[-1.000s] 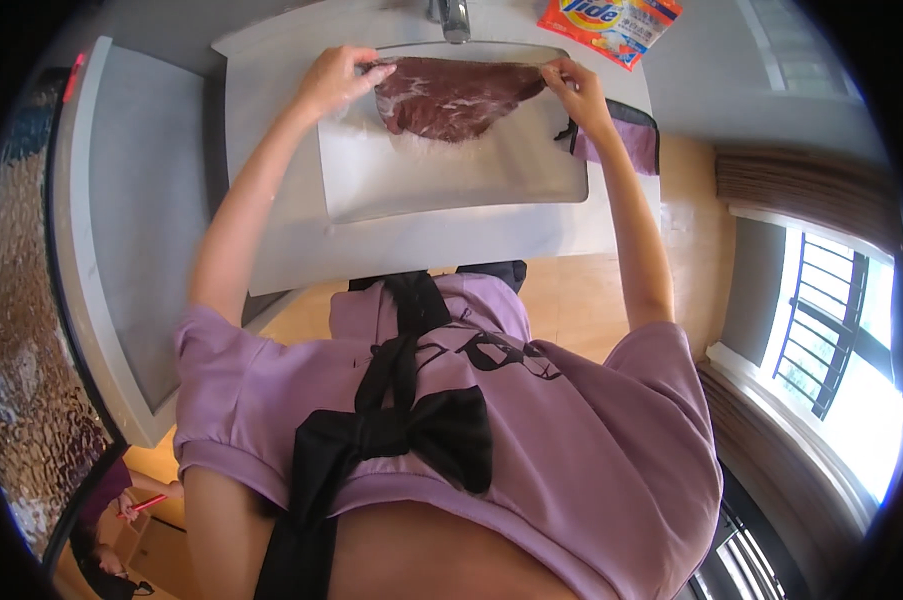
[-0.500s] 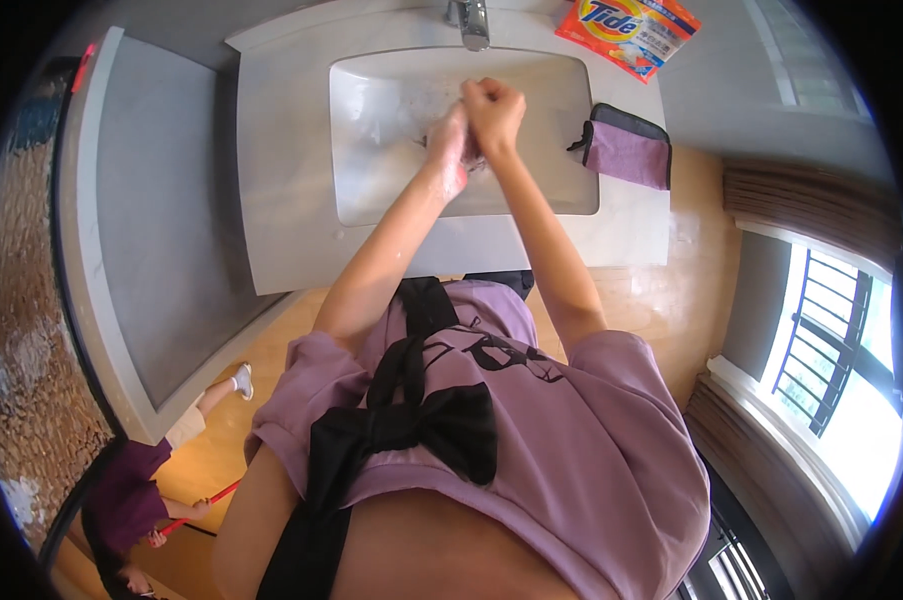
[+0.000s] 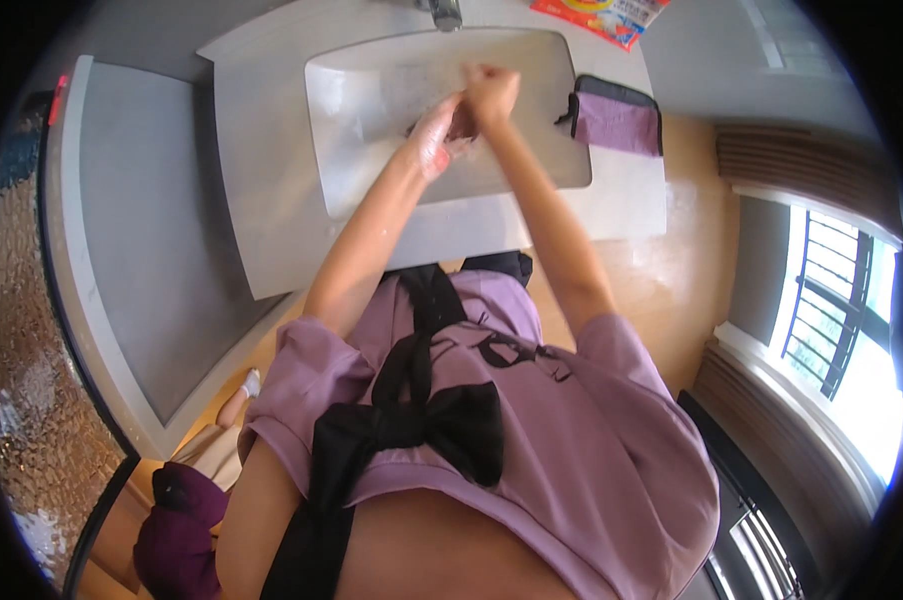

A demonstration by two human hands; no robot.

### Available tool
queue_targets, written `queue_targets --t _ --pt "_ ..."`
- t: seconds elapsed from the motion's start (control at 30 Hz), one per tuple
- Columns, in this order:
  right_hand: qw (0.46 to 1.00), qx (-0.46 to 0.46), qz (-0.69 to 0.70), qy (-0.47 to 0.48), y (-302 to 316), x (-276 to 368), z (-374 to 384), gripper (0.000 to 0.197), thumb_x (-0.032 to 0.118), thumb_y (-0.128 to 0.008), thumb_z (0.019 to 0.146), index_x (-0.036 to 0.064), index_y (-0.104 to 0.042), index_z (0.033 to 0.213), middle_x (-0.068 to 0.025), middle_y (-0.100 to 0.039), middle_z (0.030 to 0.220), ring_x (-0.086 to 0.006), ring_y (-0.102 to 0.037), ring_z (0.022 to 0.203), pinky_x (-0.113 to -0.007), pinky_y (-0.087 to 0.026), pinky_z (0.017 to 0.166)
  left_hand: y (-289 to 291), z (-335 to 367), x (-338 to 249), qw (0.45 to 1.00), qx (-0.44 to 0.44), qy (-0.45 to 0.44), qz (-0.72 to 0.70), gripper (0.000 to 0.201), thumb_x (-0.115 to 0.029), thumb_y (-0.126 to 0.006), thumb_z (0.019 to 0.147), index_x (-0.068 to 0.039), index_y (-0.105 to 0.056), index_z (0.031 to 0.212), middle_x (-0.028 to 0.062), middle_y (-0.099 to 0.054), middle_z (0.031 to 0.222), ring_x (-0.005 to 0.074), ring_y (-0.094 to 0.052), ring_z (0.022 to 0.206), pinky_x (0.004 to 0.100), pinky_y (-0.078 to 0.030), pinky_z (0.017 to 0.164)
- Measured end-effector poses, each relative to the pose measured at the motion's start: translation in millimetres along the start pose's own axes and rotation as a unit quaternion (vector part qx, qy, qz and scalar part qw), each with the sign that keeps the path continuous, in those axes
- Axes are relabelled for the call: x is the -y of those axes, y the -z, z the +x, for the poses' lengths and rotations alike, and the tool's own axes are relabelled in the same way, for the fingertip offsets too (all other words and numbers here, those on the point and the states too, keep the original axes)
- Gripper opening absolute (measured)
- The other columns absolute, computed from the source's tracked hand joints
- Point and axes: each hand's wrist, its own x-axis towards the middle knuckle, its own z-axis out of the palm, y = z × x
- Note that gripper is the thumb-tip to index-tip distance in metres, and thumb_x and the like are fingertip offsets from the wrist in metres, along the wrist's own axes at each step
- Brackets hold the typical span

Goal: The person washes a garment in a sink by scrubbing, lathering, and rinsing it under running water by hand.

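Over a white sink basin (image 3: pixel 561 165), my two hands are pressed together around a small, dark, wet cloth (image 3: pixel 462 127). My left hand (image 3: pixel 433 132) lies palm up beneath it, with whitish suds on the palm and wrist. Closed into a fist, my right hand (image 3: pixel 493 97) bears down from above, its fingers slightly blurred. Most of the cloth is hidden between the hands, and only dark, foamy bits show. Behind them a chrome faucet (image 3: pixel 446 14) stands at the basin's back edge; no stream of water is visible.
A folded purple cloth with black trim (image 3: pixel 617 122) lies right of the basin on the white countertop (image 3: pixel 271 215). An orange detergent packet (image 3: pixel 611 18) rests at the back right. Another person (image 3: pixel 178 520) in purple is at the lower left, beyond a grey partition (image 3: pixel 161 200).
My view has shifted, so the sink sits higher and further left. Both hands still grip the cloth, with the right fist slightly moved. The other person has turned, and the red stick has left view.
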Motion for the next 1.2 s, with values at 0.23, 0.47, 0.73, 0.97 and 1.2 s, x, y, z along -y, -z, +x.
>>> queue_targets --t 0.23,0.47,0.73,0.97,1.2 --pt "0.927 0.150 0.309 -0.147 79 -2 46 0.032 0.029 -0.054 0.077 -0.0017 -0.051 0.084 -0.0090 -0.055 0.067 -0.0168 -0.054 0.061 -0.028 -0.045 0.056 42 -26 -32 0.986 0.034 -0.095 0.130 0.026 -0.027 -0.055 0.076 -0.008 -0.058 0.093 0.0020 -0.059 0.089 0.0115 -0.053 0.081 0.0244 -0.040 0.072" --pt "0.910 0.361 -0.112 0.172 87 -6 27 0.054 0.049 -0.062 0.068 -0.0009 -0.055 0.089 -0.0097 -0.059 0.072 -0.0121 -0.050 0.056 -0.025 -0.042 0.052 42 -13 -59 0.969 -0.053 -0.119 0.212 0.017 -0.022 -0.060 0.076 -0.006 -0.054 0.076 -0.0001 -0.053 0.072 0.0098 -0.049 0.068 0.0230 -0.038 0.062" --pt "0.930 0.308 0.201 0.014 68 -2 19 0.037 0.034 -0.062 0.075 -0.0008 -0.057 0.063 0.0005 -0.051 0.054 -0.0056 -0.042 0.048 -0.020 -0.031 0.043 43 1 -17 0.928 -0.110 -0.022 0.355 0.038 -0.042 -0.051 0.080 -0.006 -0.053 0.092 0.0052 -0.056 0.081 0.0165 -0.054 0.074 0.0277 -0.043 0.066" --pt "0.901 0.181 0.085 0.386 32 43 -82 0.028 0.026 -0.060 0.074 0.0031 -0.054 0.059 -0.0069 -0.053 0.054 -0.0164 -0.049 0.046 -0.029 -0.040 0.045 64 -10 -6 0.999 0.015 -0.045 -0.008 0.025 -0.036 -0.052 0.078 -0.014 -0.049 0.066 -0.0004 -0.047 0.056 0.0123 -0.044 0.044 0.0235 -0.039 0.043" --pt "0.986 0.049 -0.050 0.152 9 27 -43 0.034 0.024 -0.061 0.068 0.0047 -0.046 0.044 -0.0098 -0.043 0.042 -0.0303 -0.043 0.041 -0.035 -0.040 0.043 12 -5 -4 0.983 -0.067 0.015 -0.171 0.026 -0.025 -0.042 0.081 -0.012 -0.044 0.059 0.0010 -0.049 0.055 0.0124 -0.048 0.052 0.0275 -0.038 0.046"
